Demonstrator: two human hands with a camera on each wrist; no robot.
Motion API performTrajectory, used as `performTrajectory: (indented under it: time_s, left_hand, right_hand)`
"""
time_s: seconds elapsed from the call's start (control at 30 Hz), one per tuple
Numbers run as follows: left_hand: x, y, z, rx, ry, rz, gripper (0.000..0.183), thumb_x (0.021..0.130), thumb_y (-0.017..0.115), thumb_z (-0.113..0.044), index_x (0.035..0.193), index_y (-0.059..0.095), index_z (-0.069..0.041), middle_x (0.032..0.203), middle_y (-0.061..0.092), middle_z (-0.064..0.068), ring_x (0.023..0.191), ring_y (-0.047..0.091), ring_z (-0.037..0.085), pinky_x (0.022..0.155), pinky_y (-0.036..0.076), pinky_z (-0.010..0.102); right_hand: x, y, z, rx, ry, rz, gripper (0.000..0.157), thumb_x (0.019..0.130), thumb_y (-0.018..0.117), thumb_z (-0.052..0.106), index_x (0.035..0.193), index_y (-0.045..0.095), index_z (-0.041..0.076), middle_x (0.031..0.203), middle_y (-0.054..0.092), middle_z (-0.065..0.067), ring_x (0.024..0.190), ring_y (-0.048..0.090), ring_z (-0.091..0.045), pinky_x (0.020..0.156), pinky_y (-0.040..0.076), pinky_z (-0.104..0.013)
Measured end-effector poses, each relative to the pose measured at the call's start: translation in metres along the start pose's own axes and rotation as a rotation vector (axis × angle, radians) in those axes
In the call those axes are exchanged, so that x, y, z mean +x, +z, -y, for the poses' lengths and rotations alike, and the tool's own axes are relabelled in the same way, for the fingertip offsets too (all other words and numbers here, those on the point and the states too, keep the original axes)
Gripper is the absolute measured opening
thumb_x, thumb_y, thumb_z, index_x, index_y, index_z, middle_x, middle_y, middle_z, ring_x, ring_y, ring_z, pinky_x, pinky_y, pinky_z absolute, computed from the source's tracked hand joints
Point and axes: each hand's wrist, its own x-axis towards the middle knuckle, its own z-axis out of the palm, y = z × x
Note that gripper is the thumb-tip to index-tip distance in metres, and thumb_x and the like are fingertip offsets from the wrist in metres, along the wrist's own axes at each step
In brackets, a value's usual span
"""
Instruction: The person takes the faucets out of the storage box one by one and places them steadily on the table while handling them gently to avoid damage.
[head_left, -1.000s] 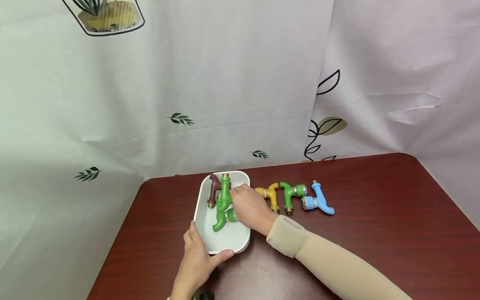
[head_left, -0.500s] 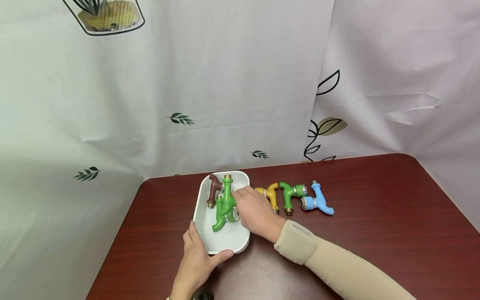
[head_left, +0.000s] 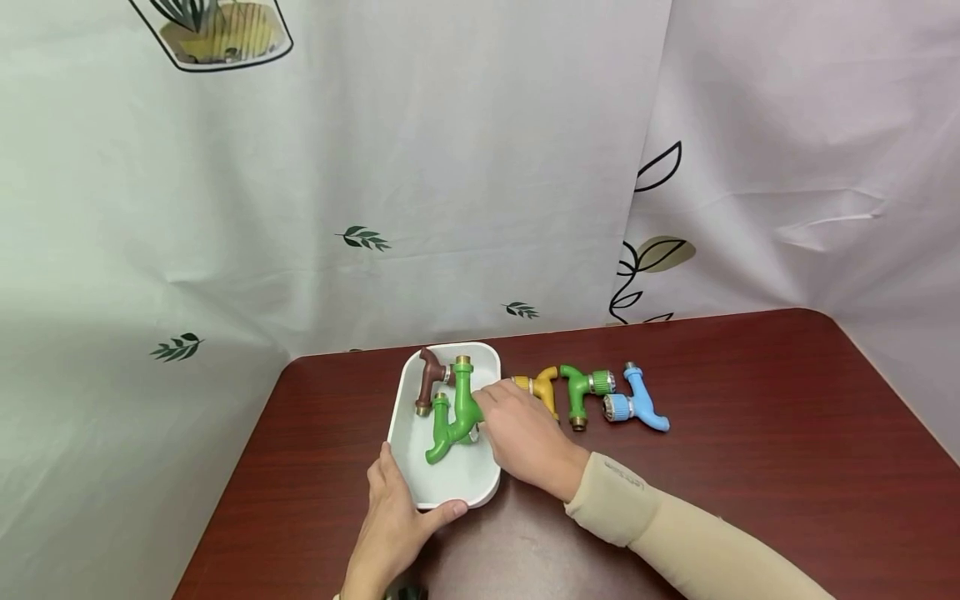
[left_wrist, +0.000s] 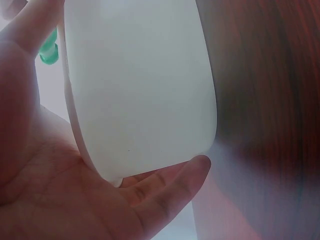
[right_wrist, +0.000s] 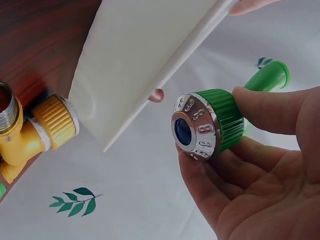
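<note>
My right hand [head_left: 525, 433] grips a green water tap [head_left: 463, 392] by its ribbed knob, over the right side of a white tray [head_left: 450, 485]. In the right wrist view, thumb and fingers close round that green knob [right_wrist: 222, 117], whose silver cap has a dark blue centre. Below the held tap, a second green tap [head_left: 438, 446] lies in the tray, its knob mostly covered. At the tray's far left lies a brown tap [head_left: 428, 379]. My left hand [head_left: 393, 521] holds the tray's near left corner, thumb along the near rim and fingers at the side.
Right of the tray, a yellow tap [head_left: 545, 387], a green tap [head_left: 576, 396] and a light blue tap [head_left: 640, 400] lie in a row on the dark red table [head_left: 735, 417]. A pale printed curtain [head_left: 480, 167] hangs behind the table.
My right hand has shifted slightly right and nearer, bringing the held green tap with it over the lower green tap's knob. The left hand and tray stay put.
</note>
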Motion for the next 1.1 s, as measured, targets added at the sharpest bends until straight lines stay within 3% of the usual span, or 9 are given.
performTrajectory:
  time_s: [0.7,1.1]
  left_hand:
    - [-0.001,0.001,0.002,0.003,0.018,-0.018,0.143,0.066,0.086,-0.062,0.153,0.003,0.015,0.145,0.025,0.034,0.131,0.037,0.048,0.102,0.040,0.056]
    - [0.000,0.001,0.000,0.000,0.002,-0.012,0.142,0.065,0.087,-0.062,0.153,0.004,0.014,0.144,0.025,0.033,0.130,0.038,0.047,0.100,0.041,0.056]
  right_hand:
    - [-0.027,-0.004,-0.002,0.082,0.063,-0.002,0.027,0.089,0.076,0.012,0.113,0.067,0.001,0.111,0.067,-0.008,0.105,0.059,-0.024,0.090,0.051,-0.039]
    - [-0.045,-0.010,-0.008,0.085,0.108,0.051,0.032,0.089,0.076,0.009,0.116,0.066,-0.004,0.112,0.067,-0.013,0.111,0.060,-0.027,0.094,0.050,-0.041]
